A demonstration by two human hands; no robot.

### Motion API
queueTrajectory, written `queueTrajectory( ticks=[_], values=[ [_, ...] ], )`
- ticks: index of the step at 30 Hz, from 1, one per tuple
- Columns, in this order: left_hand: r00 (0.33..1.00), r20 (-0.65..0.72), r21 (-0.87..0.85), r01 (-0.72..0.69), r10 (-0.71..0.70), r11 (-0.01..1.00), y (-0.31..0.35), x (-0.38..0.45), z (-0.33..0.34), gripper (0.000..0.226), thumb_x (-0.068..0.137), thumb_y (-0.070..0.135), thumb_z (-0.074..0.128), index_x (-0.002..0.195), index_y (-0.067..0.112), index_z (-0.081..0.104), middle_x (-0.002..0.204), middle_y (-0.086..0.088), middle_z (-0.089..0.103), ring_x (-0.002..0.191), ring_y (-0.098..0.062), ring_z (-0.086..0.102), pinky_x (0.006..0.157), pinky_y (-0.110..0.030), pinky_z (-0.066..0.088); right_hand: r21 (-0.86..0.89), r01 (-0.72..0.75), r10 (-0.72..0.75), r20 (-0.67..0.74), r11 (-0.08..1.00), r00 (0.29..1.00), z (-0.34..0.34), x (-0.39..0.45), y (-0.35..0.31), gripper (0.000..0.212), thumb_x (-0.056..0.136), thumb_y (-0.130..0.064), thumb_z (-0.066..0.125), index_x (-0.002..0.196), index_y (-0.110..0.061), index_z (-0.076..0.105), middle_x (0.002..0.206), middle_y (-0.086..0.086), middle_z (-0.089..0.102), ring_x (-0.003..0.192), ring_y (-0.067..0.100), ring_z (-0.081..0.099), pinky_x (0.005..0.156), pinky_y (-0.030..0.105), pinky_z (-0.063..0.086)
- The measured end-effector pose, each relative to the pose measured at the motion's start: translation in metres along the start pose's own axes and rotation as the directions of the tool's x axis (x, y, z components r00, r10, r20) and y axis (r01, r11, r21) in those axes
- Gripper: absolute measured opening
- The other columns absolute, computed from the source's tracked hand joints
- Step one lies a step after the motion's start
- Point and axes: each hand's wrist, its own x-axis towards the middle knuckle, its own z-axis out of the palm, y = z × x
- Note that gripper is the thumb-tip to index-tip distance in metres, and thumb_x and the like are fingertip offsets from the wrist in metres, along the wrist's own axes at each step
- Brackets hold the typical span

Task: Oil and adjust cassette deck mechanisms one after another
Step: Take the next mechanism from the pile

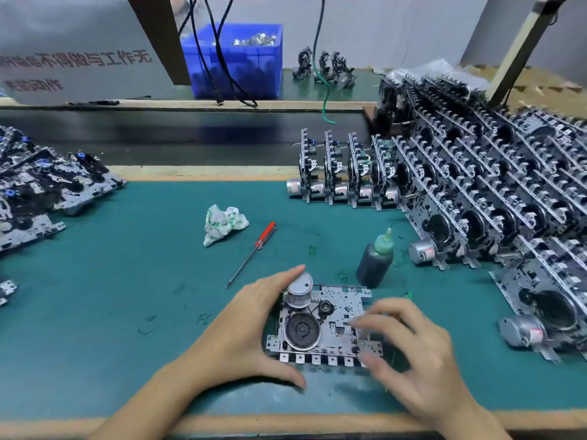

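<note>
the cassette deck mechanism lies flat on the green mat, just in front of the oil bottle. best to keep it braced while oiling or adjusting. the left hand grips its left edge, forefinger on the motor, thumb below. the right hand arches over its right side, fingers curled and spread, fingertips touching the plate. the screwdriver lies beyond, untouched.

A cassette deck mechanism lies flat at lower centre of the frame, metal plate up, black flywheel at its left, silver motor at its upper left corner. A dark oil bottle with a green nozzle stands upright just above right of it.
</note>
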Motion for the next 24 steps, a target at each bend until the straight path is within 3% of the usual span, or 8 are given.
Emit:
queueTrajectory(
  ticks=[2, 5, 12, 16, 24],
  values=[
    [1.000, -0.006, -0.003, 0.021, -0.021, 1.000, -0.0001, -0.0003, 0.0014, 0.120, 0.044, 0.068, 0.081, 0.139, 0.059, 0.008, 0.139, 0.045, 0.018, 0.130, 0.016, 0.025, 0.106, -0.008, 0.021, 0.085, -0.091, 0.096, -0.049, 0.992, 0.994, 0.0002, -0.0001, 0.0013, 0.039, 0.095, -0.051, 0.043, 0.094, -0.020, 0.068, 0.096, -0.013, 0.050, 0.068, -0.005, 0.046, 0.058, 0.017, 0.043],
    [0.999, -0.007, -0.005, 0.033, -0.033, 0.999, 0.0020, -0.0002, 0.0012, 0.119, 0.043, 0.071, 0.079, 0.138, 0.061, 0.009, 0.137, 0.047, 0.019, 0.128, 0.018, 0.026, 0.103, -0.004, 0.020, 0.161, -0.163, 0.175, -0.063, 0.973, 0.983, 0.0030, 0.0014, 0.0023, 0.038, 0.096, -0.047, 0.044, 0.089, -0.018, 0.068, 0.092, -0.017, 0.053, 0.062, 0.003, 0.049, 0.057, 0.019, 0.042],
    [0.999, -0.009, 0.024, 0.052, -0.052, 0.998, 0.0053, -0.0005, 0.0012, 0.117, 0.047, 0.071, 0.078, 0.139, 0.059, 0.009, 0.135, 0.044, 0.024, 0.125, 0.016, 0.031, 0.102, -0.007, 0.024, 0.199, -0.294, 0.314, -0.076, 0.935, 0.947, 0.0064, 0.0040, 0.0047, 0.028, 0.091, -0.036, 0.048, 0.081, -0.017, 0.067, 0.086, -0.013, 0.058, 0.064, 0.008, 0.054, 0.057, 0.015, 0.040],
    [0.998, -0.043, 0.045, 0.041, -0.039, 0.998, 0.0078, -0.0003, 0.0031, 0.108, 0.055, 0.062, 0.077, 0.141, 0.053, 0.011, 0.134, 0.040, 0.028, 0.122, 0.013, 0.035, 0.102, -0.014, 0.029, 0.189, -0.319, 0.336, -0.060, 0.929, 0.940, 0.0078, 0.0040, 0.0052, 0.031, 0.090, -0.037, 0.048, 0.078, -0.015, 0.067, 0.082, -0.012, 0.059, 0.063, 0.010, 0.055, 0.056, 0.017, 0.040],
    [0.999, -0.020, 0.042, 0.031, -0.030, 0.999, 0.0090, -0.0009, 0.0018, 0.117, 0.045, 0.072, 0.077, 0.141, 0.054, 0.012, 0.137, 0.043, 0.024, 0.125, 0.017, 0.028, 0.103, -0.005, 0.020, 0.169, -0.337, 0.349, -0.044, 0.926, 0.936, 0.0090, 0.0036, 0.0071, 0.033, 0.090, -0.037, 0.048, 0.074, -0.015, 0.067, 0.078, -0.010, 0.059, 0.063, 0.011, 0.055, 0.055, 0.019, 0.041]
  ],
)
